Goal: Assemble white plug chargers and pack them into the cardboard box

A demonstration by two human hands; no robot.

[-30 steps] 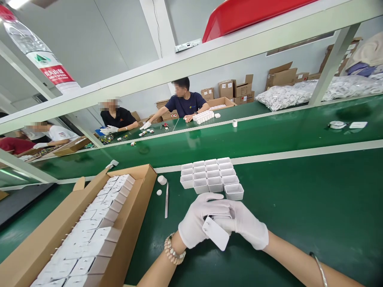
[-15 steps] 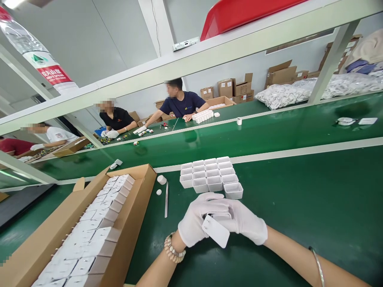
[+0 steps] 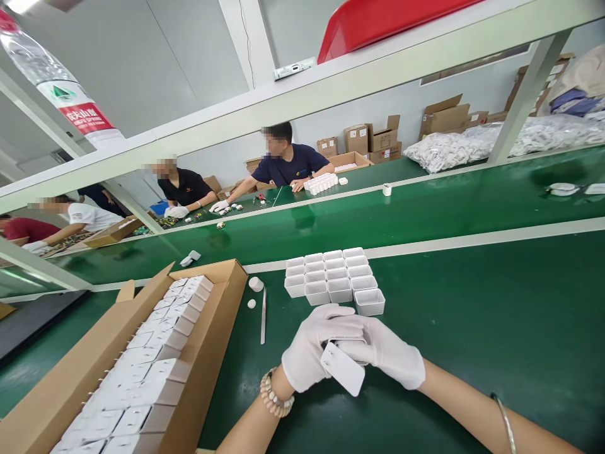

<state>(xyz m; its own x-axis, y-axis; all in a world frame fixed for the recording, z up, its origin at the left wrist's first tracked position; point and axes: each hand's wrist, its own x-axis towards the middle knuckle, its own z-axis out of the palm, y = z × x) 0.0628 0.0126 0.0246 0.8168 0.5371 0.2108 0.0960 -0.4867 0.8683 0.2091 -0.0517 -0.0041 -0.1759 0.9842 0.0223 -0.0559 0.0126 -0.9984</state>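
Note:
My gloved left hand (image 3: 314,347) and gloved right hand (image 3: 390,353) meet near the middle of the bench, their fingers wrapped round a white case that they mostly hide. From under the fingers a flat white plate (image 3: 343,369) with small metal prongs sticks out, tilted toward me. Just beyond my hands stand several open white boxes (image 3: 339,290) in rows. To the left lie metal tweezers (image 3: 263,318), a white round part (image 3: 256,284) and a smaller white disc (image 3: 251,304).
A cardboard box (image 3: 215,334) full of white cases with prongs stands at the left. Behind the bench runs a green conveyor belt (image 3: 425,208) carrying small parts. Several people sit across it. A bottle (image 3: 70,94) and a red tray (image 3: 378,28) rest on the shelf above.
The parts on the conveyor belt have moved to the right. The white plate has shifted slightly right and down; both hands keep their hold. Across the belt, a gloved hand at far left has moved left.

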